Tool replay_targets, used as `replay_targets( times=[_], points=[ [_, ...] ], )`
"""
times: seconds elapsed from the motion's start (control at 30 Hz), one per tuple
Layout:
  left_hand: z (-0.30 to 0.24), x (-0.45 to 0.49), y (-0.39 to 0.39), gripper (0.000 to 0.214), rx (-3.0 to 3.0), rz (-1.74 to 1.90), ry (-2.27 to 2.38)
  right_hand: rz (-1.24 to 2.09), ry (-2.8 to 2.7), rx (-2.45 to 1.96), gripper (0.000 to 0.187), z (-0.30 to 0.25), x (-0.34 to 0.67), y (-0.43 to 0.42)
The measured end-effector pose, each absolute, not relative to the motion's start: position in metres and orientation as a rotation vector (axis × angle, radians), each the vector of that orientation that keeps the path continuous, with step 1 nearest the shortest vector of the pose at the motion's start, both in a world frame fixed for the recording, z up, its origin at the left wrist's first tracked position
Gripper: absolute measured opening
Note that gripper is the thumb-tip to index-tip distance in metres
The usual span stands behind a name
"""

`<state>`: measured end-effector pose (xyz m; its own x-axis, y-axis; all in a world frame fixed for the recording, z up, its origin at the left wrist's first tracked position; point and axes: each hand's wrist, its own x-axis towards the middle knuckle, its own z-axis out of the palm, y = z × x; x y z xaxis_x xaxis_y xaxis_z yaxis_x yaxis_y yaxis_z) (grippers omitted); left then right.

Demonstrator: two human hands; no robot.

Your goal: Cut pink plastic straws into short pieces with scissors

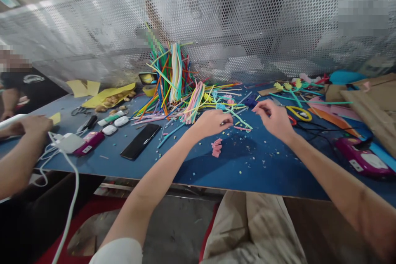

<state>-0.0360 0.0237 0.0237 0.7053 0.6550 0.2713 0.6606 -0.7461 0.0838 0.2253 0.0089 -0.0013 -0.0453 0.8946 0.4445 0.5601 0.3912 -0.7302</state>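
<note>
My left hand [213, 123] is held above the blue table, its fingers curled in a pinch. Whatever may be between them is too small to name. To its right, my right hand [274, 119] is also closed, thumb against fingertips, with any held thing hidden or tiny. Just below my left hand lies a small pink fuzzy piece [216, 147] with several short lobes. Behind the hands are loose pipe cleaners, among them a pale green one [241, 119] and a pink bundle [194, 101]. Small clippings dot the surface around them.
A tall heap of coloured pipe cleaners [175, 72] stands by the perforated metal panel [247, 20]. A black phone [140, 141] lies left, yellow-handled scissors [298, 113] and a purple device [363, 156] right. At far left, another person's hand [36, 126] is near white cables.
</note>
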Motion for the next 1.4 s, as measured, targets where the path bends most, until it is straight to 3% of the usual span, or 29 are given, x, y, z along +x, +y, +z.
replay_targets(
  times=[0.23, 0.57, 0.83, 1.03, 1.23, 1.4],
  points=[
    [0.024, -0.054, 0.035, 0.021, -3.273, -0.018, -1.245, 0.237, -1.630, -1.430, 0.019, -0.015, 0.283, 0.045],
    [0.031, -0.058, 0.034, 0.021, -3.431, 0.313, -1.349, 0.346, -1.710, -1.360, 0.020, -0.009, 0.248, 0.025],
    [0.028, -0.069, 0.046, 0.023, -3.534, 0.139, -1.315, 0.424, -1.795, -1.285, 0.019, -0.011, 0.233, 0.014],
    [0.029, -0.074, 0.050, 0.032, -3.642, 0.374, -1.485, 0.338, -1.745, -1.247, 0.022, -0.018, 0.243, 0.025],
    [0.022, -0.071, 0.054, 0.020, -3.560, -0.076, -1.404, 0.359, -1.753, -1.216, 0.021, -0.020, 0.242, 0.025],
    [0.021, -0.066, 0.048, 0.020, -3.719, 0.177, -1.457, 0.354, -1.760, -1.219, 0.022, -0.020, 0.240, 0.024]
  ],
)
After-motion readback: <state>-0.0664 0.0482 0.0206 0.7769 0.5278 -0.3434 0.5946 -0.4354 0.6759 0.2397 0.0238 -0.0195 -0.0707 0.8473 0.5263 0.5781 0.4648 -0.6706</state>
